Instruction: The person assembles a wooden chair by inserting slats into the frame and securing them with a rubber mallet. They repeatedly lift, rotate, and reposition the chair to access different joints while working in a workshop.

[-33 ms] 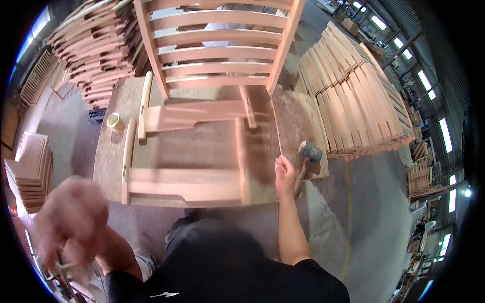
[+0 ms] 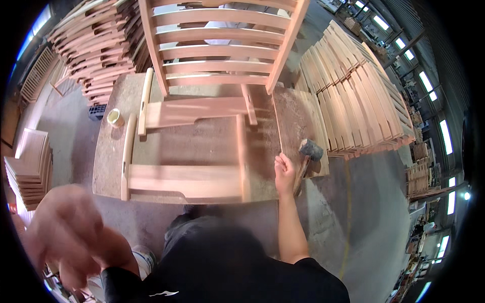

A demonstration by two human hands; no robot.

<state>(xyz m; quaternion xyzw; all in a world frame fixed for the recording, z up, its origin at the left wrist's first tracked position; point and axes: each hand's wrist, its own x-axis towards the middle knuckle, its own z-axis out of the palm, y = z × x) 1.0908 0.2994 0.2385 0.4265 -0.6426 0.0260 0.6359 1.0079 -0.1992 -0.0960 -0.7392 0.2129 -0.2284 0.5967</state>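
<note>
My left hand (image 2: 68, 235) is raised off the near left corner of the worktable, smeared by motion, so its fingers cannot be read. At the table's right side, my right hand (image 2: 284, 171) has its fingers curled closed; whatever may be in them is too small to make out. Close beside it lies a mallet (image 2: 310, 150) with a dark head and a wooden handle. A wooden frame piece (image 2: 184, 181) with two posts and a wide shaped rail lies along the near edge. Behind it rests a similar frame piece (image 2: 202, 110). Beyond stands a tall slatted wooden panel (image 2: 217, 67).
A small pale cup (image 2: 115, 118) stands on the left of the worktable (image 2: 108, 166). Tall stacks of wooden parts rise at the back left (image 2: 101, 45) and right (image 2: 353, 101). Flat panels (image 2: 30, 166) are piled at far left. A person in light clothing (image 2: 222, 33) is behind the slats.
My left hand has dropped slightly and shifted a little left. The view has tilted slightly; my right hand stays beside the mallet.
</note>
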